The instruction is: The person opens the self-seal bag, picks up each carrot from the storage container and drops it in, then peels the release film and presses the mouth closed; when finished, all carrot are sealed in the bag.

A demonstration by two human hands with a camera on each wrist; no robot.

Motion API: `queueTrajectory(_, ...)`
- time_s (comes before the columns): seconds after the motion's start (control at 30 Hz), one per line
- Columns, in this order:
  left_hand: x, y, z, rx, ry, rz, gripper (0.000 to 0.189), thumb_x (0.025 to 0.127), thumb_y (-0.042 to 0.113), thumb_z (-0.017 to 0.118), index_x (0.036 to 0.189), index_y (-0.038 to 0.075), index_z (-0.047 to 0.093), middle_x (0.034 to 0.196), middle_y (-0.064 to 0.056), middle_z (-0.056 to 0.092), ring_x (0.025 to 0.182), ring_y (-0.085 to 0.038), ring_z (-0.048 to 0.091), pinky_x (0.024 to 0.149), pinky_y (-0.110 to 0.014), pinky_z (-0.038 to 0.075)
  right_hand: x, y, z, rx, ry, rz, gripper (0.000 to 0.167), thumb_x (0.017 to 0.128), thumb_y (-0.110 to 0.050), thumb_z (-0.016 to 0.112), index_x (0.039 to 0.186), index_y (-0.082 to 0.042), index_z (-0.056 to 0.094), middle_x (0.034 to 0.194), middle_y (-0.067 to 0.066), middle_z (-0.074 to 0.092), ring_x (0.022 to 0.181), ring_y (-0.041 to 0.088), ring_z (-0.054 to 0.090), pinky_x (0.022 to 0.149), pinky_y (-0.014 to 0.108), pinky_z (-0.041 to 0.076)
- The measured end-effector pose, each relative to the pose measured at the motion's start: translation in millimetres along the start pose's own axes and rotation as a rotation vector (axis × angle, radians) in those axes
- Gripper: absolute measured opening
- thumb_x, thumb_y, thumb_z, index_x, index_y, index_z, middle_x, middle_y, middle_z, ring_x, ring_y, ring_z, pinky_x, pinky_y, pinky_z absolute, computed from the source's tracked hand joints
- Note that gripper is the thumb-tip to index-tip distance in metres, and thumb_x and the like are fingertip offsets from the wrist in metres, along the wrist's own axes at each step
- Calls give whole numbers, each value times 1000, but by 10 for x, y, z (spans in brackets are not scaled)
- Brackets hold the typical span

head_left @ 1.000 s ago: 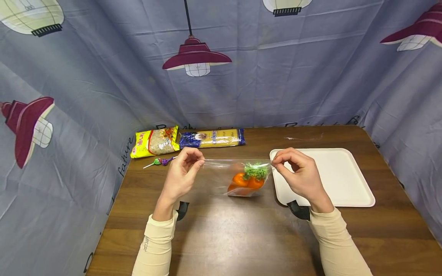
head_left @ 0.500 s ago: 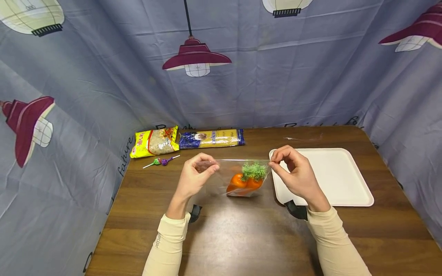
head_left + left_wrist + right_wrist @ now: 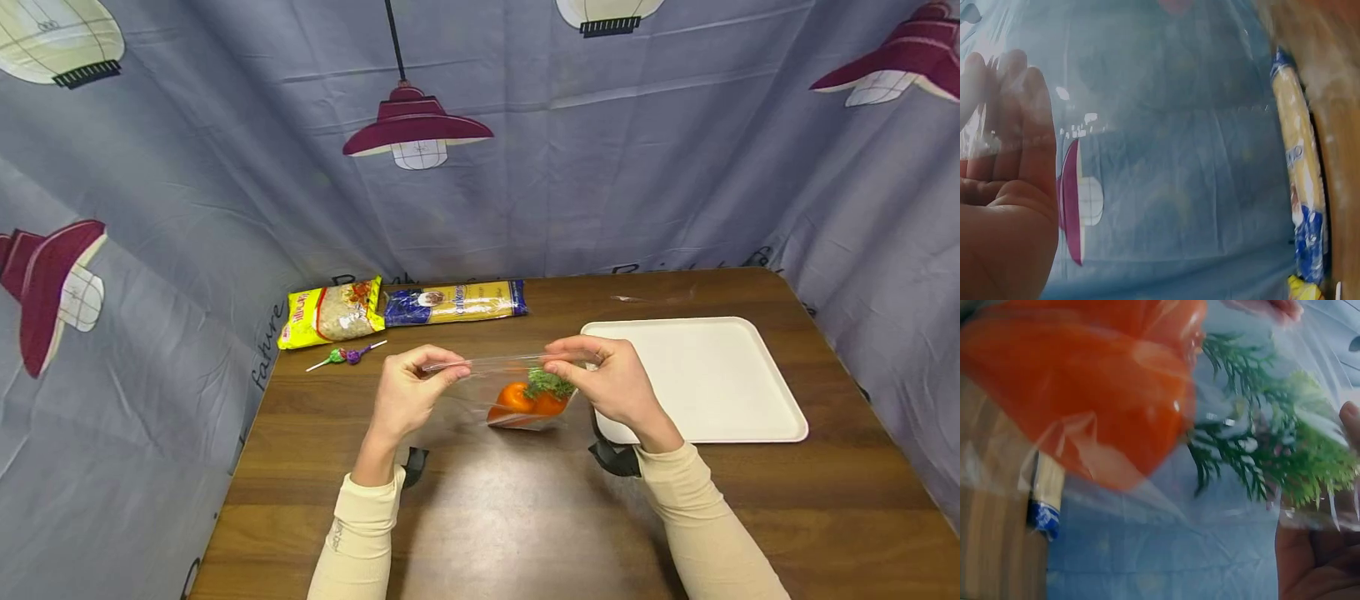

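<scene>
A clear plastic bag [image 3: 480,390] hangs by its top edge between both hands over the middle of the table. Inside it, toward the right, are orange carrots [image 3: 516,400] with feathery green tops [image 3: 550,383]. At the left end, my left hand [image 3: 405,400] pinches the top edge between thumb and fingers. My right hand [image 3: 615,385] pinches the same edge near its right end, fingers stretched along it. The right wrist view shows the carrots [image 3: 1104,394] close up through the film. Film also covers the fingers of my left hand [image 3: 1010,187] in the left wrist view.
A white tray [image 3: 705,383] lies on the right of the wooden table [image 3: 525,533]. At the back left are a yellow bag of grain [image 3: 333,312], a blue and yellow pasta packet [image 3: 457,302] and two lollipops [image 3: 347,356]. A thin clear plastic strip [image 3: 630,298] lies behind the tray.
The left hand has moved right along the bag's top edge, and then the right hand has moved left. The hands are closer together, and the carrot tops are partly covered by the right fingers.
</scene>
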State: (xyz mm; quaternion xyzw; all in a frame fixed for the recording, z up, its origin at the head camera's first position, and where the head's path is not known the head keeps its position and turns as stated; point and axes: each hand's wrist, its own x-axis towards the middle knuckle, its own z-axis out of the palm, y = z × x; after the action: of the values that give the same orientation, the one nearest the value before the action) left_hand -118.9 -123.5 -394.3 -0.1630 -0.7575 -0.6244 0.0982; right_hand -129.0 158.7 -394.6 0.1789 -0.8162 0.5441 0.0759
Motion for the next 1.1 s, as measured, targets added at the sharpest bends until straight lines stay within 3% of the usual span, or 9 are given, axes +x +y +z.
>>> queueTrajectory(0.23,-9,36,-83,22,5,27,8,83,-2,80,89,-4,76,87,-21,77,76,1,73,67,-19,59,-12,-32,-76,-37,32,-102,16,82,0,82,97,-2,79,87,11,80,78,-8,69,57,17,50)
queueTrajectory(0.43,-68,54,-139,62,13,33,6,83,0,81,88,-1,78,84,-18,78,70,-2,71,54,-16,49,-44,-30,-104,-35,24,-150,17,80,4,81,95,-4,79,86,11,79,77,-10,70,60,16,53)
queueTrajectory(0.5,-77,63,-149,64,12,10,6,84,2,81,89,-1,78,84,-18,78,69,-7,72,54,-16,49,-40,-29,-115,-38,15,-136,16,80,4,81,95,-4,79,85,11,79,76,-10,70,59,16,53)
queueTrajectory(0.6,-56,11,-159,76,11,-74,9,85,4,81,91,-1,78,86,-19,78,66,-9,71,56,-18,53,11,12,-120,-76,-23,-83,14,84,-3,81,97,-5,79,87,8,80,71,-7,69,56,17,52)
queueTrajectory(0.7,7,-151,-175,69,0,-185,12,88,5,78,96,-4,77,90,-23,77,63,-8,71,60,-27,60,127,145,-79,-147,-86,-16,14,88,-14,80,101,-9,79,90,4,80,70,-1,69,56,19,51)
queueTrajectory(0.83,124,-542,-189,90,-31,-318,15,90,9,77,99,-2,76,93,-19,78,60,-9,69,63,-39,63,321,445,50,-226,-182,86,15,91,-23,78,103,-14,79,93,2,81,76,8,72,63,24,54)
queueTrajectory(0.97,275,-957,-214,197,-98,-404,19,91,20,78,98,3,77,89,-9,80,61,-6,65,61,-29,58,498,767,209,-300,-243,159,14,93,-25,76,100,-14,78,91,2,80,80,13,74,73,31,57)
queueTrajectory(1.1,379,-1212,-260,325,-167,-441,20,91,25,78,95,6,76,81,-3,77,64,-5,62,60,-21,49,609,956,335,-379,-307,198,15,92,-25,77,97,-11,77,88,4,79,79,17,73,77,38,58)
